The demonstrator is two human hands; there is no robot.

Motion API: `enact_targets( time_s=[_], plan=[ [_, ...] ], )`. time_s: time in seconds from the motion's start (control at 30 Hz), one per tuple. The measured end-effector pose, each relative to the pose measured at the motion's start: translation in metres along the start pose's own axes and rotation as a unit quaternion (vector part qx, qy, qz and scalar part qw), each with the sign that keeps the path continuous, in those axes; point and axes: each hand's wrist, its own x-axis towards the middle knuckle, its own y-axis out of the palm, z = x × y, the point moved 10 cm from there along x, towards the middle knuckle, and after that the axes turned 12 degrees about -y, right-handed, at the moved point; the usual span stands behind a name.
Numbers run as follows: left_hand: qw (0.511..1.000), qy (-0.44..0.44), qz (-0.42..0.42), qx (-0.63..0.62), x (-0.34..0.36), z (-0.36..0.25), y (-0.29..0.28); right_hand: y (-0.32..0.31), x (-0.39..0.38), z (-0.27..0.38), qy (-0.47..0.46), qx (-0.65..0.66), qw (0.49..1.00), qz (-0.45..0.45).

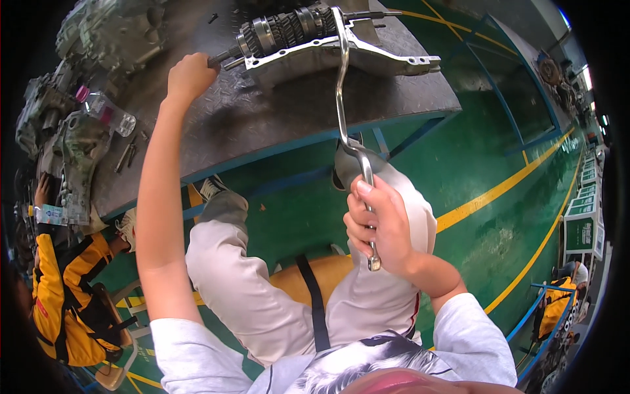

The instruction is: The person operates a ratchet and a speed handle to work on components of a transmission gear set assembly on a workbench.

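My right hand (pixel 382 222) is wrapped round the near end of a long, bent chrome ring wrench (pixel 340 98). The wrench's far end overlaps the top of a gearbox half-housing (pixel 374 58), near the gear shaft; I cannot tell whether it sits on a bolt. My left hand (pixel 190 77) is closed round the left end of the shaft that sticks out from the gear set (pixel 279 34). Toothed gears lie along this shaft in the pale metal housing, which rests on the workbench (pixel 249 131).
At the left of the bench stand several gearbox casings (pixel 82 148), a bottle with a pink cap (pixel 105 110) and small tools (pixel 126 156). A person in a yellow and black jacket (pixel 72 308) sits at the left. My stool (pixel 308 279) is under me; yellow lines cross the green floor.
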Motion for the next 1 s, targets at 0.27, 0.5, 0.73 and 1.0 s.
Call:
enact_targets(
  time_s=[0.27, 0.5, 0.73, 1.0],
  plan=[
    [0.949, 0.006, 0.312, -0.040, 0.009, 0.000, 0.039, 0.009, -0.004, 0.002, 0.038, -0.007, 0.996, 0.077],
    [0.972, -0.027, 0.231, -0.030, 0.013, 0.003, 0.034, 0.008, -0.009, 0.008, 0.014, 0.013, 0.997, 0.076],
    [0.971, -0.027, 0.237, -0.029, 0.014, 0.008, 0.036, 0.004, 0.000, 0.007, 0.059, 0.055, 0.995, 0.056],
    [0.969, -0.023, 0.245, -0.029, 0.013, 0.006, 0.036, 0.003, 0.002, 0.004, 0.091, 0.128, 0.985, 0.074]
  ],
)
